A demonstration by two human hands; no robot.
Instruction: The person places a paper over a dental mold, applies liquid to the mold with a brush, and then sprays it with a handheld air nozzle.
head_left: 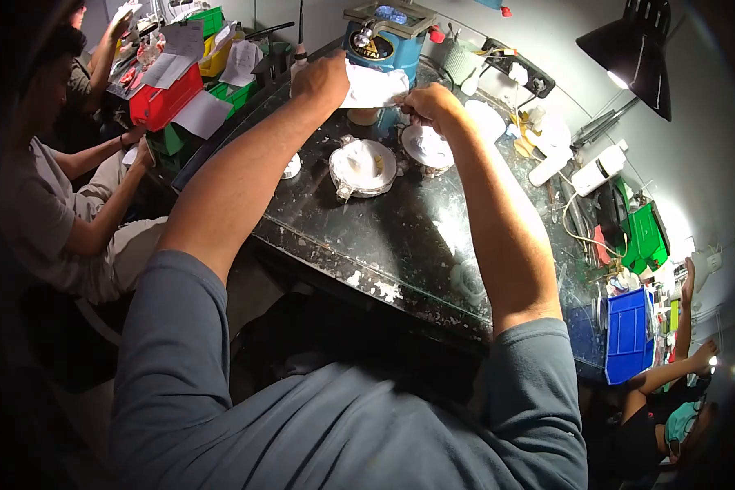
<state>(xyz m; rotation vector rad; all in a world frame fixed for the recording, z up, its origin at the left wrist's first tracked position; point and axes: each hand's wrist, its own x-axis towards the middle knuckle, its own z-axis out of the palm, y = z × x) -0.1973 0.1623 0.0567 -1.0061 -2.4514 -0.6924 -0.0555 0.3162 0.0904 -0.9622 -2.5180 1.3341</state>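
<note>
Head view: you hold a white sheet [376, 88] up between both hands at the far side of the bench [400, 233], in front of the blue container [407, 59] and beyond the white-filled dish [363, 166]. Your left hand [320, 82] closes its grip on the left end, though its fingertips are hidden; the grip of your right hand [434, 106] is narrow, a pinch at the right end. Risk noted: unequal pull between your hands could crease or tear the sheet, if it is as thin as it looks. A loose right pinch could let that end slip and drop towards the second dish [426, 147], close beneath your right hand. Reaching further forward could knock the sheet or your knuckles against the container; lowering your forearms could disturb the dishes. Orientation: the long axis runs left to right, from hand to hand, with the right end slightly lower in view. The broad face is turned towards you and the ends point at your hands. Whether the lower edge touches anything cannot be confirmed.
</note>
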